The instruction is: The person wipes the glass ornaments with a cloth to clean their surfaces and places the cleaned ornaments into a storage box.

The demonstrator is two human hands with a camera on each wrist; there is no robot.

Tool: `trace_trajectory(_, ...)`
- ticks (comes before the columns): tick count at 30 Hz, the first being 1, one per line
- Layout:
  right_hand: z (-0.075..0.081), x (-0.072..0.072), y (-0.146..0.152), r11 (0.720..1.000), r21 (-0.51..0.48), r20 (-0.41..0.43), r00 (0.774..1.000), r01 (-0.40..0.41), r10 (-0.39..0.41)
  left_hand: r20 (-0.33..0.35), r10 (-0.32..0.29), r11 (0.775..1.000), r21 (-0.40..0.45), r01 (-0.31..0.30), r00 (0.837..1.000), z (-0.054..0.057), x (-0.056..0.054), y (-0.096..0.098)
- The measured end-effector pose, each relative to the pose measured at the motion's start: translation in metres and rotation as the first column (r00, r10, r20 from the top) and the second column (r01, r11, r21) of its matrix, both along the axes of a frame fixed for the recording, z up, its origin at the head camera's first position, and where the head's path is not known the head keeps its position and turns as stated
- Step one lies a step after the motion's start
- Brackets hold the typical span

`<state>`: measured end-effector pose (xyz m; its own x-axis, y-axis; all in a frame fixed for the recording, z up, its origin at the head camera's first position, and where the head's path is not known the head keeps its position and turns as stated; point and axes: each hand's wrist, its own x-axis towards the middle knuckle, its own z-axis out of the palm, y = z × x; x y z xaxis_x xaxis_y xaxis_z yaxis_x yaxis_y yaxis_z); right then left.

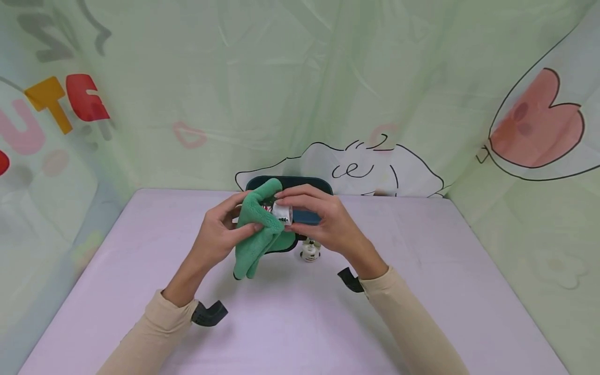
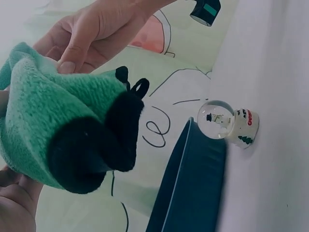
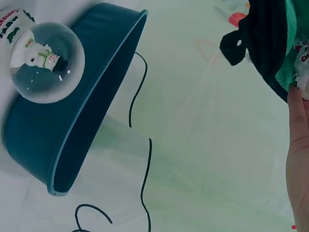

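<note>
My left hand (image 1: 213,229) grips a green plush cloth (image 1: 255,219) with dark edging and a small loop. The cloth is folded around a small figurine with a white base (image 1: 283,213), likely a snow globe like the other one; most of it is hidden. From the right, my right hand (image 1: 325,214) pinches that white base between thumb and fingers. In the right wrist view, part of the held piece (image 3: 302,67) shows against the cloth. A snow globe (image 1: 310,251) with a snowman inside and a white lettered base stands upright on the table below the hands.
Behind the hands sits a dark blue basin (image 1: 307,216), close beside the standing snow globe. The table (image 1: 290,323) has a pale lilac cover. Light green sheeting with printed drawings (image 1: 281,78) hangs at the back and sides.
</note>
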<state>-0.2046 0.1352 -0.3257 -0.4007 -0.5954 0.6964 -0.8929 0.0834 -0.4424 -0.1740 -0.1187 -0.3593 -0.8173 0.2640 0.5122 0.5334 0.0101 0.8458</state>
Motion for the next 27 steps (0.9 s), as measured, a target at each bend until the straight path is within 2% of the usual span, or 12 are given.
trace_trajectory(8,0.0003,0.001,-0.0008,1.0,-0.007,0.027,1.0,0.006,-0.006,0.009,-0.018,1.0,0.025,0.018,1.0,0.0,-0.0002,-0.0003)
trace_trajectory(13,-0.001,0.0024,-0.001,1.0,-0.021,0.098,0.995,0.02,-0.018,0.015,-0.036,0.999,0.03,0.036,0.999,-0.0001,-0.0009,-0.0006)
trace_trajectory(19,-0.0033,0.0039,0.0019,0.999,-0.024,0.252,0.967,0.038,-0.031,-0.017,-0.056,0.998,0.005,0.056,0.998,0.0005,-0.0005,0.0003)
trace_trajectory(27,0.001,0.0072,0.0029,0.998,-0.001,0.368,0.928,0.07,-0.064,-0.082,-0.062,0.998,-0.021,0.06,0.995,0.0017,0.0003,0.0012)
